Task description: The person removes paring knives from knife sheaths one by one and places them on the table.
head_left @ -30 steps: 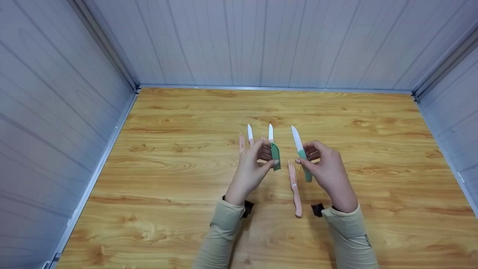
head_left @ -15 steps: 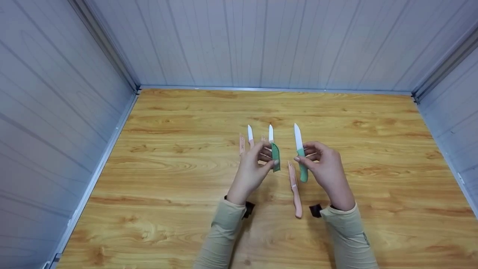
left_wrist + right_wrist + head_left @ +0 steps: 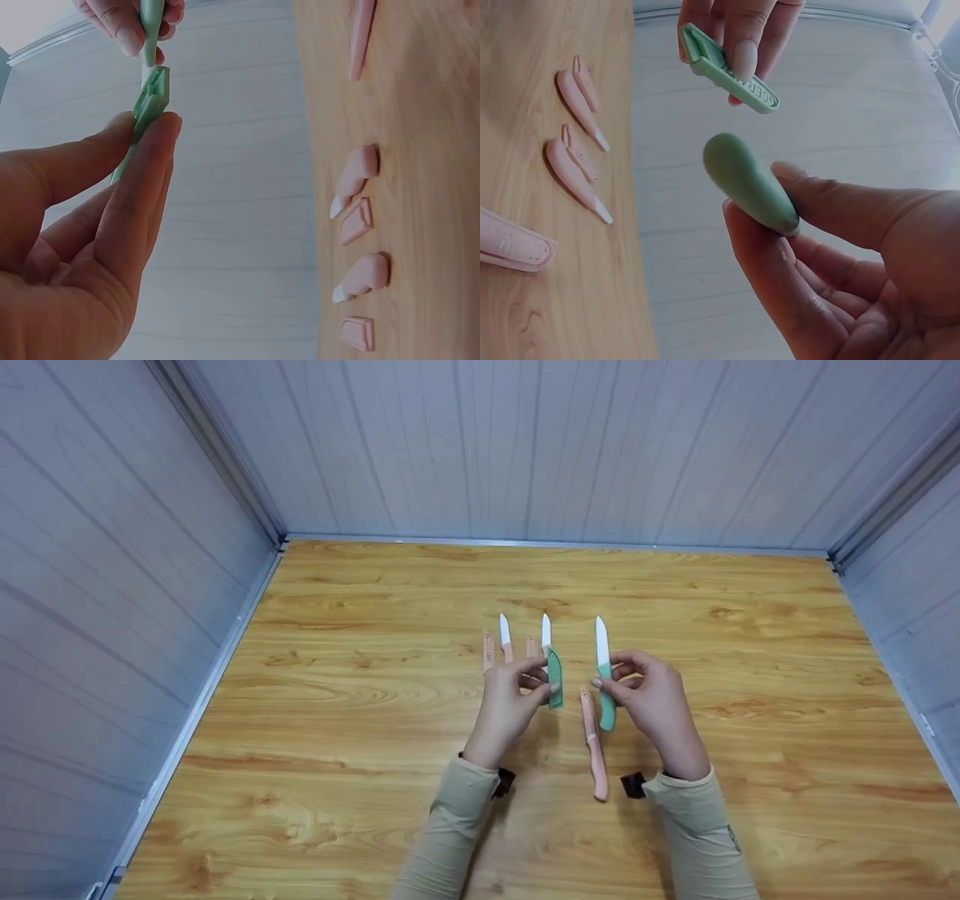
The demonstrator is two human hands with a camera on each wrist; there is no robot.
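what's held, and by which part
The left hand pinches the green sheath, thumb on its lettered face; the right hand pinches the knife by its green handle, near the blade.

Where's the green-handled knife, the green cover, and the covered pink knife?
Green-handled knife (image 3: 604, 670): head view, handle beside the blade.
Green cover (image 3: 555, 673): head view, middle of its face.
Covered pink knife (image 3: 594, 745): head view, upper end of the handle.

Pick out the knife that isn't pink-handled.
The green-handled knife, held in the right hand; the other three knives, all pink-handled, lie on the table.
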